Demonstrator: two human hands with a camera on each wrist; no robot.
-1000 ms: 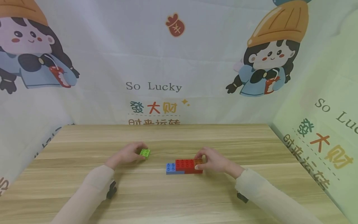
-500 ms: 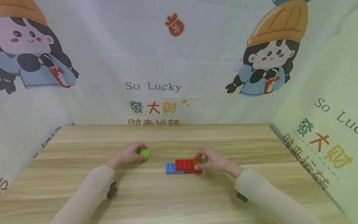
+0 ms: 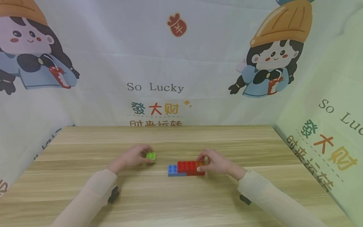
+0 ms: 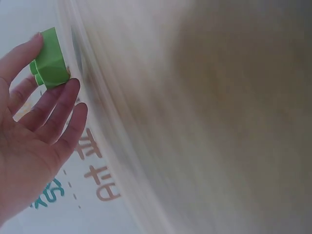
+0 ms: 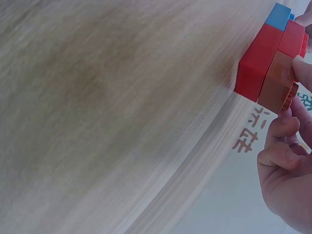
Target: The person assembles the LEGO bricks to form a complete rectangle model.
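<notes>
My left hand pinches a small green toy brick between thumb and fingertips; the left wrist view shows the brick with its studs facing the palm side. To the right of it, a low two-layer build stands on the table. A blue brick and a red brick form its bottom layer. On top sit a long red brick and, at the right end, an orange-brown brick. My right hand grips that orange-brown brick by its sides, partly covering it.
The wooden table reaches back to a printed white cloth, which also hangs along both sides. Dark wrist devices show under the sleeves.
My left hand has shifted slightly right with the green brick, closer to the build. The right hand and the joined bricks stay in place.
</notes>
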